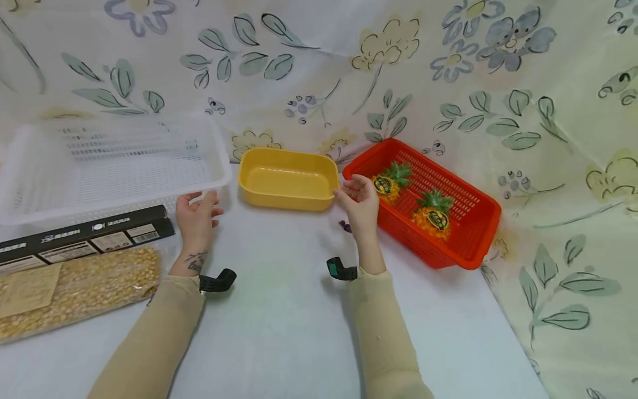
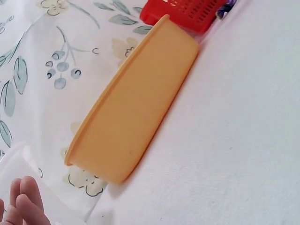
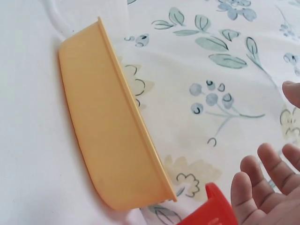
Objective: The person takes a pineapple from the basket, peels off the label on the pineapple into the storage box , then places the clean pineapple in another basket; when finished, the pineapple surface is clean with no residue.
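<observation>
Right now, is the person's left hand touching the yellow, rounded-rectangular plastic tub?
Apart. The head view shows it: a strip of white tabletop lies between the left hand's fingertips and the yellow tub's near end.

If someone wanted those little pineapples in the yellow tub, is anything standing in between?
Yes. The pineapples sit inside the red basket, so its raised side stands between them and the yellow tub. In the head view, the right hand also appears in between, by the basket's edge.
</observation>
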A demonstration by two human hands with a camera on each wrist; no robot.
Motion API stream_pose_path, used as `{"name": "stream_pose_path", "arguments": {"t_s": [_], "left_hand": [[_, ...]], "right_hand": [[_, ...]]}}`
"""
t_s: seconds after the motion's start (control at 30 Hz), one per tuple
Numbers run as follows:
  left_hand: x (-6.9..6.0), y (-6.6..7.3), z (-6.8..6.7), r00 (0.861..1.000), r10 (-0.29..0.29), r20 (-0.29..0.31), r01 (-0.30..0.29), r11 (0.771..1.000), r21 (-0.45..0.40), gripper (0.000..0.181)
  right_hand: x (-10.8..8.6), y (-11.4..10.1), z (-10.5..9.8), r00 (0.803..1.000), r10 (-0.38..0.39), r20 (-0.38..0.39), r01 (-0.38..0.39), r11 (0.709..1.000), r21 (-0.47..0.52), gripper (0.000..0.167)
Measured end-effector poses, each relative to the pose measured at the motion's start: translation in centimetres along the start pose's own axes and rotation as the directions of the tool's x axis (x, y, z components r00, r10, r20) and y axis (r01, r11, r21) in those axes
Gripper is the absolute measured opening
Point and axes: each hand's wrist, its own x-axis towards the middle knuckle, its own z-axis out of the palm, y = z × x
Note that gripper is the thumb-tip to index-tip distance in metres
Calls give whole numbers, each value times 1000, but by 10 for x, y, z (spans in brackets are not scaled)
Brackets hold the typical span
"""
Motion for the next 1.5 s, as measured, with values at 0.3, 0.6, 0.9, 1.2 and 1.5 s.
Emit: {"name": "stream_pose_path", "arguments": {"t_s": [0.3, 0.6, 0.9, 1.2, 1.5], "left_hand": [[7, 4, -4, 995, -18, -97, 1, 984, -179, 33], [21, 0, -13, 985, -96, -142, 59, 968, -246, 28], [61, -40, -26, 995, -53, -88, 27, 961, -275, 46], [65, -40, -27, 995, -77, -68, 54, 956, -288, 49], [67, -45, -29, 994, -75, -77, 50, 958, -283, 52]], "right_hand": [[3, -3, -17, 997, -2, -71, 2, 1000, -9, 46], [15, -23, -49, 973, -23, -229, 34, 998, 47, 45], [48, -46, -108, 895, 96, -435, -133, 990, -55, 55], [74, -51, -150, 800, 276, -532, -401, 907, -132, 62], [69, -48, -167, 646, 493, -583, -684, 712, -157, 73]]}}
